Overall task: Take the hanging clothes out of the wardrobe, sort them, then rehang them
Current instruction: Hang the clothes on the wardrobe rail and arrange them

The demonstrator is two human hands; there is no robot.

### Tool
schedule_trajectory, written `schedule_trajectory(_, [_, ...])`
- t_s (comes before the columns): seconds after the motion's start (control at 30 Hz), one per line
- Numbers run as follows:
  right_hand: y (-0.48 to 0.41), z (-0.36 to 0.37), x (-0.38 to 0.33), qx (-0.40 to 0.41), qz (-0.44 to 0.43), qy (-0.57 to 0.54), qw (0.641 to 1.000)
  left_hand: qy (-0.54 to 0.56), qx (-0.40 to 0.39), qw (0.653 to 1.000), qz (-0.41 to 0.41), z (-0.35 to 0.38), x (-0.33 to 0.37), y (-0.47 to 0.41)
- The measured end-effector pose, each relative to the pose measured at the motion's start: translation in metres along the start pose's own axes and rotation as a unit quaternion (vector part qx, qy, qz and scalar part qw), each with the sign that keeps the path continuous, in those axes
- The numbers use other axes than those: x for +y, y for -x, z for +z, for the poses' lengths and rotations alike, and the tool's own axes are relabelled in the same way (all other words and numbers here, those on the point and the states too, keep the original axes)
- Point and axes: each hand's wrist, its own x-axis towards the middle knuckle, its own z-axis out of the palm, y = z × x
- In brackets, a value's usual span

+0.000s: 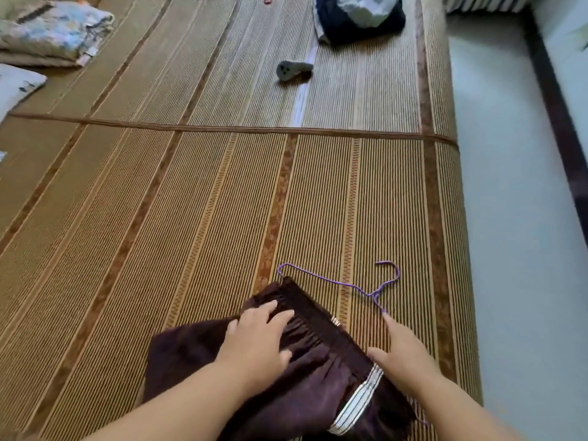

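Observation:
A dark purple-brown garment [305, 370] with a gathered waistband lies on the woven mat [191, 218] near the bottom of the view. A purple wire hanger [359, 288] is partly threaded into its waistband, with the hook lying on the mat to the right. My left hand [257, 338] presses flat on the gathered waistband with straight fingers. My right hand [401, 354] rests beside the garment's right edge, its index finger touching the hanger's neck. A striped white band [359, 399] shows at the garment's lower edge.
A folded floral quilt [54, 33] and a pillow [16, 84] sit at the far left. A dark bundle of clothes [359, 20] lies at the far end, with a grey plug-like object [291, 70] nearer. The bed edge drops to a pale floor [509, 186] on the right.

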Motion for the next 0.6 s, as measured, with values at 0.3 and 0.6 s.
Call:
schedule_trajectory(0.3, [-0.066, 0.010, 0.010, 0.068, 0.073, 0.063, 0.993, 0.012, -0.032, 0.998, -0.046, 0.026, -0.008, -0.041])
schedule_trajectory(0.6, [-0.082, -0.006, -0.028, 0.049, 0.004, 0.104, 0.993, 0.005, 0.034, 0.998, -0.053, -0.023, -0.017, -0.033])
